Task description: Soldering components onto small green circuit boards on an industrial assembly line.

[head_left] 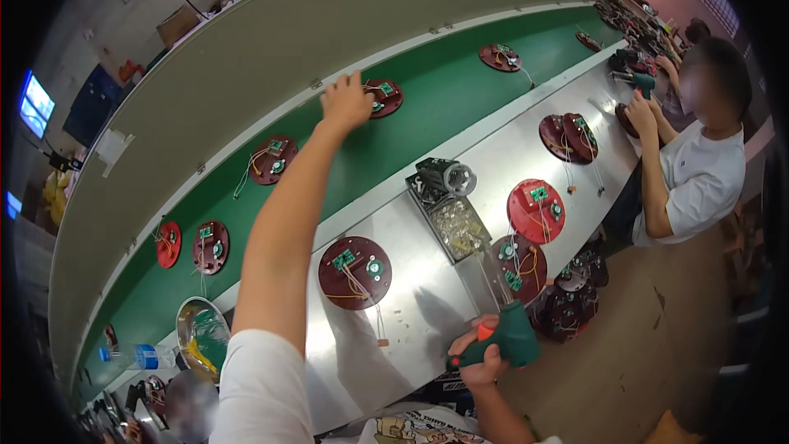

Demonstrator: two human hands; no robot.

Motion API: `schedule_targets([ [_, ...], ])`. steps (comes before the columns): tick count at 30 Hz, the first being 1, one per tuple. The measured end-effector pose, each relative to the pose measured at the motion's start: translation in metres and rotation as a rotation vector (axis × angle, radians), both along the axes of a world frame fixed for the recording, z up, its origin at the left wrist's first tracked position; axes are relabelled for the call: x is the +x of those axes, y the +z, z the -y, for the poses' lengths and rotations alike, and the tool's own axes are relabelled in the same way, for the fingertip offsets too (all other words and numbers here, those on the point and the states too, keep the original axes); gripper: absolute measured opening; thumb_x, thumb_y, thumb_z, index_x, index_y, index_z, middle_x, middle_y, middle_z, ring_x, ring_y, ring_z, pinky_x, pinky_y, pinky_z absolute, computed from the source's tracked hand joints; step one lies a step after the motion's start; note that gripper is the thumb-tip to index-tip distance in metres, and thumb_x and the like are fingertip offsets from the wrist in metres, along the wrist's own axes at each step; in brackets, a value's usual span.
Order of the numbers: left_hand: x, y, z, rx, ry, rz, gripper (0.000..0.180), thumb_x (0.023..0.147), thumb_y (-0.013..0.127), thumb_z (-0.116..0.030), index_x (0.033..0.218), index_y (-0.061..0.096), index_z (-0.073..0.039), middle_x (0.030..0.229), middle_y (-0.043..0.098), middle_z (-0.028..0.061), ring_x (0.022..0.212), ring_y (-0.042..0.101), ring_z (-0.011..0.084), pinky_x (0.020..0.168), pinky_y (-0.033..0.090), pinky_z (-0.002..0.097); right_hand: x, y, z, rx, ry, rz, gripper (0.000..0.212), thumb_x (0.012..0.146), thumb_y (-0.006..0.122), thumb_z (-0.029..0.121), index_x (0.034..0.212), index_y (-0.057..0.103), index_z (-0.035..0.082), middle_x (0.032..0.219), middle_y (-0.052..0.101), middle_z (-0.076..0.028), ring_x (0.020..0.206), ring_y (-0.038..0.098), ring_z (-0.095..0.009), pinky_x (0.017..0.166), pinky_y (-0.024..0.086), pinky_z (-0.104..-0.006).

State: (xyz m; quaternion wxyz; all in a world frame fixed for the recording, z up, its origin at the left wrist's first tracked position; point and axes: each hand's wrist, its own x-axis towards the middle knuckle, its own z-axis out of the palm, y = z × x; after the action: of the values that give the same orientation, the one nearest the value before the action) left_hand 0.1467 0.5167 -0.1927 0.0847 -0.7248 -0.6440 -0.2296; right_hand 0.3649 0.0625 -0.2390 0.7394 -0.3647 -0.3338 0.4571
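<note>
your left hand (347, 103) is at upper ctr of frame, arm stretched over the green belt (394, 144), fingers bent at the l. edge of a dark red disc (393, 105) w/ a small green board on it. fingertips partly hidden, so can't tell if they've closed on the rim or just touch it.

your right hand (481, 358), btm ctr-right, is wrapped firmly round the handle of a green power driver (518, 339), fingers curled in; its thin bit points up twd the parts tray (454, 228) near ctr, which has small loose pcs in it & a clear cup (460, 179) at its top end.

on the metal bench (411, 337): a maroon disc (348, 286) ctr-left w/ wires trailing down, a bright red disc (526, 220) right of the tray, another maroon disc (532, 261) just below it, & 2 overlapping discs (552, 136) upper right.

more discs (265, 168) sit along the belt, l. side to upper right. metal bowl (187, 322) & clear bottle (140, 356) lower left. co-worker (699, 185) in white top, far right, hands near a 2nd driver (643, 82).
</note>
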Motion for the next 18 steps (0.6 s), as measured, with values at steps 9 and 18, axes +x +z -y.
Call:
schedule_targets([
  [9, 0.002, 0.000, 0.013, -0.272, -0.122, 0.212, 0.035, 0.086, 0.062, -0.037, 0.099, 0.072, -0.006, 0.110, 0.066, 0.0209, 0.104, 0.062, 0.0394, 0.089, 0.051, 0.0482, 0.006, -0.001, -0.008, 0.035, -0.010, -0.011, 0.051, 0.097, 0.052, 0.042, 0.118, 0.039, -0.002, 0.108, 0.047, -0.018, 0.048, 0.055, -0.019, 0.044, 0.052, -0.0323],
  [18, -0.076, 0.069, 0.318, -0.116, -0.347, 0.329, 0.021, 0.077, 0.066, -0.018, 0.067, 0.056, -0.002, 0.083, 0.059, 0.0161, 0.074, 0.058, 0.0354, 0.065, 0.048, 0.0450, 0.003, 0.007, -0.018, 0.119, -0.040, 0.039, 0.044, 0.097, 0.044, 0.035, 0.112, 0.042, -0.006, 0.088, 0.053, -0.015, 0.049, 0.053, -0.017, 0.042, 0.047, -0.0297],
])
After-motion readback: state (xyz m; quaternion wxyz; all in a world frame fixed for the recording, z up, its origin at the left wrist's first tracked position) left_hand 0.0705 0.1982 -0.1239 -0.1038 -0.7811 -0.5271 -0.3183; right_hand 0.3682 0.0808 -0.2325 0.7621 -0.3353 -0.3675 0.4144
